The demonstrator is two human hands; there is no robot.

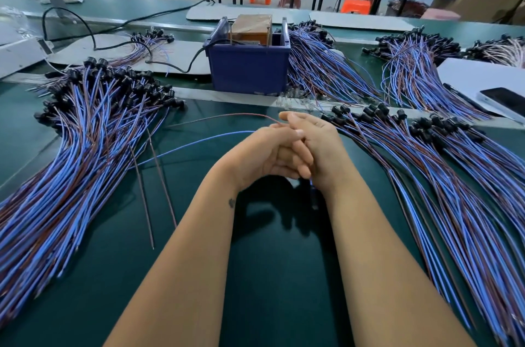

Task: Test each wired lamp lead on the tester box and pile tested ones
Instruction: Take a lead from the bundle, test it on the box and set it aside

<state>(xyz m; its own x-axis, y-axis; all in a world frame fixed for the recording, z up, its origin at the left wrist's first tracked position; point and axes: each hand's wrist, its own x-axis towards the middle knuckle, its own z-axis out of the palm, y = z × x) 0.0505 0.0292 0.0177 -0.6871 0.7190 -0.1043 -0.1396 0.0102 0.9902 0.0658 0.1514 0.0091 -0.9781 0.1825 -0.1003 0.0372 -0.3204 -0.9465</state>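
Far to the left of the hands a big heap of blue-and-brown lamp leads (85,131) fans across the green table (270,275). The left hand (264,153) and right hand (318,145) meet, fingers curled and interlaced around one lead (199,142), whose brown and blue wires trail away leftward. Beyond the hands stands the blue tester box (247,68). To their right lies another lead pile (440,165).

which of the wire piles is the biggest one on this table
The left pile, fanning from its black sockets towards the near left corner; it is broader and denser than the piles right of the blue box.
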